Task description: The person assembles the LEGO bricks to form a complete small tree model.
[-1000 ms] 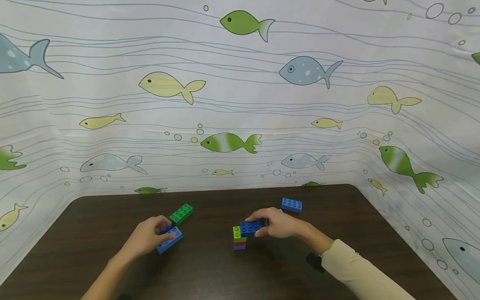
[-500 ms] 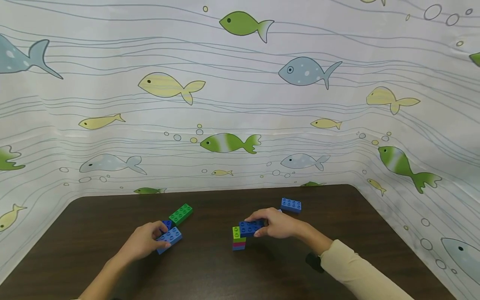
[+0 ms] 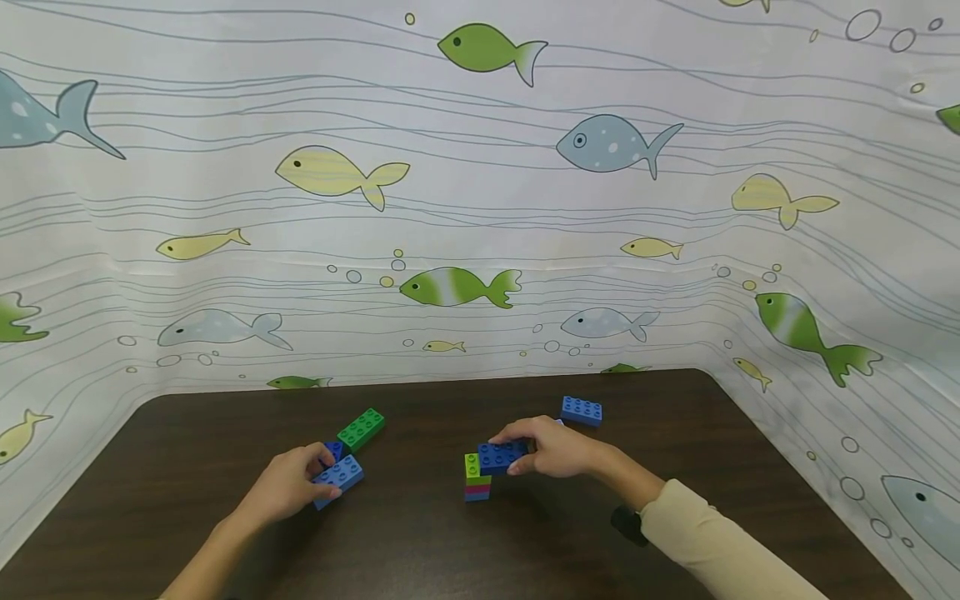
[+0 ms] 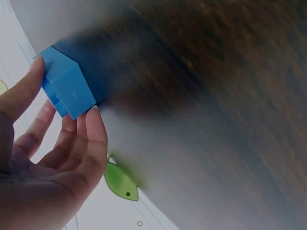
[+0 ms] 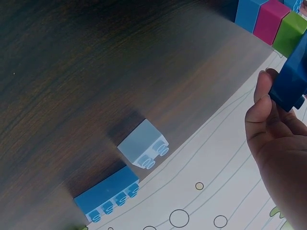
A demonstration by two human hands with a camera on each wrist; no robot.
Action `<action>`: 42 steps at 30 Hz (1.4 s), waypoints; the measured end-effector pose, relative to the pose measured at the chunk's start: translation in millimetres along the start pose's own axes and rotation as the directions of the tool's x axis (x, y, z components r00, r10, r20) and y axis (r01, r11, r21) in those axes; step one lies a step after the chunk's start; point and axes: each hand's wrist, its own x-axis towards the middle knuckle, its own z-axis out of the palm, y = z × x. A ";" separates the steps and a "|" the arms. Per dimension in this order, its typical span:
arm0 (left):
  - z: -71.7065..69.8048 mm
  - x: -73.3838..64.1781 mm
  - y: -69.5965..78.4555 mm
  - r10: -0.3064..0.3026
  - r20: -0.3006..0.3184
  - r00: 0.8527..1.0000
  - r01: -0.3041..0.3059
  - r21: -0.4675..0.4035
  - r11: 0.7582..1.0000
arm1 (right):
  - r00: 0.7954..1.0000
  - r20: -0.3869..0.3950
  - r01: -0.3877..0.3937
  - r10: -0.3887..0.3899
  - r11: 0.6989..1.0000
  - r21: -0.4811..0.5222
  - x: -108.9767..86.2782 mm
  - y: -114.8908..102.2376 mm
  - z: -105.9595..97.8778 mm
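My left hand (image 3: 281, 483) pinches a light blue toy building brick (image 3: 341, 477) between thumb and fingers. The left wrist view shows the brick (image 4: 69, 86) from its end. Partly hidden behind it is a darker blue brick (image 3: 334, 450), near the fingertips. My right hand (image 3: 555, 447) pinches a dark blue brick (image 3: 502, 457) at its right end. That brick's left end meets the top of a small stack of bricks (image 3: 477, 479), lime green over pink over blue. Whether it is pressed onto the studs, I cannot tell.
A green brick (image 3: 362, 429) lies behind my left hand on the dark wooden table (image 3: 420, 542). Beyond the right hand lie a blue brick (image 3: 582, 410) and a pale brick (image 5: 144, 143). A fish-print sheet (image 3: 480, 208) rises behind the table and along its sides.
My left hand has drawn back slightly to the left, so more of the darker blue brick shows behind its fingers. The right hand and the stack stay where they were.
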 end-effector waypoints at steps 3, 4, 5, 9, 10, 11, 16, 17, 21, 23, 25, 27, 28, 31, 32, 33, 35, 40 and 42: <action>0.7 -0.3 -0.6 0.001 0.002 1.000 -0.001 -0.005 1.000 | 1.000 0.000 -0.001 0.001 1.000 0.000 0.0 -0.4 -0.3; 0.9 -0.4 -0.7 0.000 0.004 1.000 0.000 -0.007 1.000 | 1.000 0.000 -0.004 0.004 1.000 0.000 0.0 -0.4 -0.4; 1.0 -0.6 -0.8 0.000 0.006 1.000 0.000 -0.010 1.000 | 1.000 0.000 -0.008 0.008 1.000 -0.002 -0.1 -0.6 -0.4; 1.1 -1.1 -0.8 -0.007 0.010 1.000 0.007 -0.017 1.000 | 1.000 0.000 -0.019 0.019 1.000 0.002 -0.4 -1.4 -0.8; 1.2 -1.3 -0.8 -0.008 0.011 1.000 0.008 -0.018 1.000 | 1.000 0.000 -0.019 0.019 1.000 0.003 -0.4 -1.5 -0.8; 1.3 -1.5 -0.8 -0.013 0.010 1.000 0.013 -0.020 1.000 | 1.000 0.000 -0.020 0.020 1.000 0.003 -0.4 -1.7 -0.7; 2.1 -2.7 -0.9 -0.031 0.005 1.000 0.031 -0.023 0.999 | 1.000 0.002 -0.021 0.021 1.000 0.000 -0.6 -1.5 -0.7; 2.1 -2.9 -0.9 -0.034 0.006 0.999 0.034 -0.025 0.999 | 1.000 0.003 -0.021 0.021 1.000 0.000 -0.6 -1.4 -0.6; 1.1 -3.2 -0.2 -0.028 0.014 1.000 0.029 -0.032 0.999 | 1.000 0.004 -0.018 0.018 1.000 0.010 -0.6 -0.9 -0.3; 0.8 -3.6 0.3 -0.028 0.016 0.999 0.029 -0.040 0.999 | 1.000 0.004 -0.015 0.015 1.000 0.012 -0.1 -0.4 -0.3; 0.5 -3.9 1.0 -0.023 0.016 1.000 0.024 -0.047 0.999 | 1.000 0.006 -0.015 0.015 1.000 0.012 0.1 -0.4 -0.4; 0.4 -4.0 2.0 -0.018 0.011 1.000 0.018 -0.055 0.998 | 1.000 0.007 -0.014 0.014 1.000 0.010 0.6 -0.3 -0.7; 0.5 -4.0 2.8 -0.010 0.010 1.000 0.011 -0.061 0.998 | 1.000 0.008 -0.015 0.015 1.000 0.010 0.7 -0.4 -0.8; 0.8 -3.8 7.3 0.016 0.006 1.000 -0.015 -0.087 0.996 | 1.000 0.010 -0.012 0.012 1.000 0.009 0.7 -0.1 -0.9; 1.1 -3.8 9.6 0.025 0.003 1.000 -0.025 -0.094 0.995 | 1.000 0.011 -0.011 0.011 1.000 0.009 0.8 0.0 -1.0; 1.6 -3.8 12.2 0.035 0.000 0.999 -0.035 -0.103 0.994 | 1.000 0.011 -0.014 0.013 1.000 0.012 0.9 0.0 -1.0; 2.9 -3.6 18.1 0.056 -0.003 0.998 -0.056 -0.116 0.992 | 1.000 0.012 -0.017 0.017 1.000 0.012 0.9 0.1 -1.0; 9.8 -2.7 35.4 0.104 -0.019 0.994 -0.105 -0.131 0.986 | 1.000 0.012 -0.026 0.026 1.000 0.014 1.6 -0.2 -1.5; 12.7 -2.2 42.7 0.126 -0.029 0.992 -0.128 -0.139 0.982 | 1.000 0.011 -0.022 0.022 1.000 0.013 1.9 -0.1 -1.3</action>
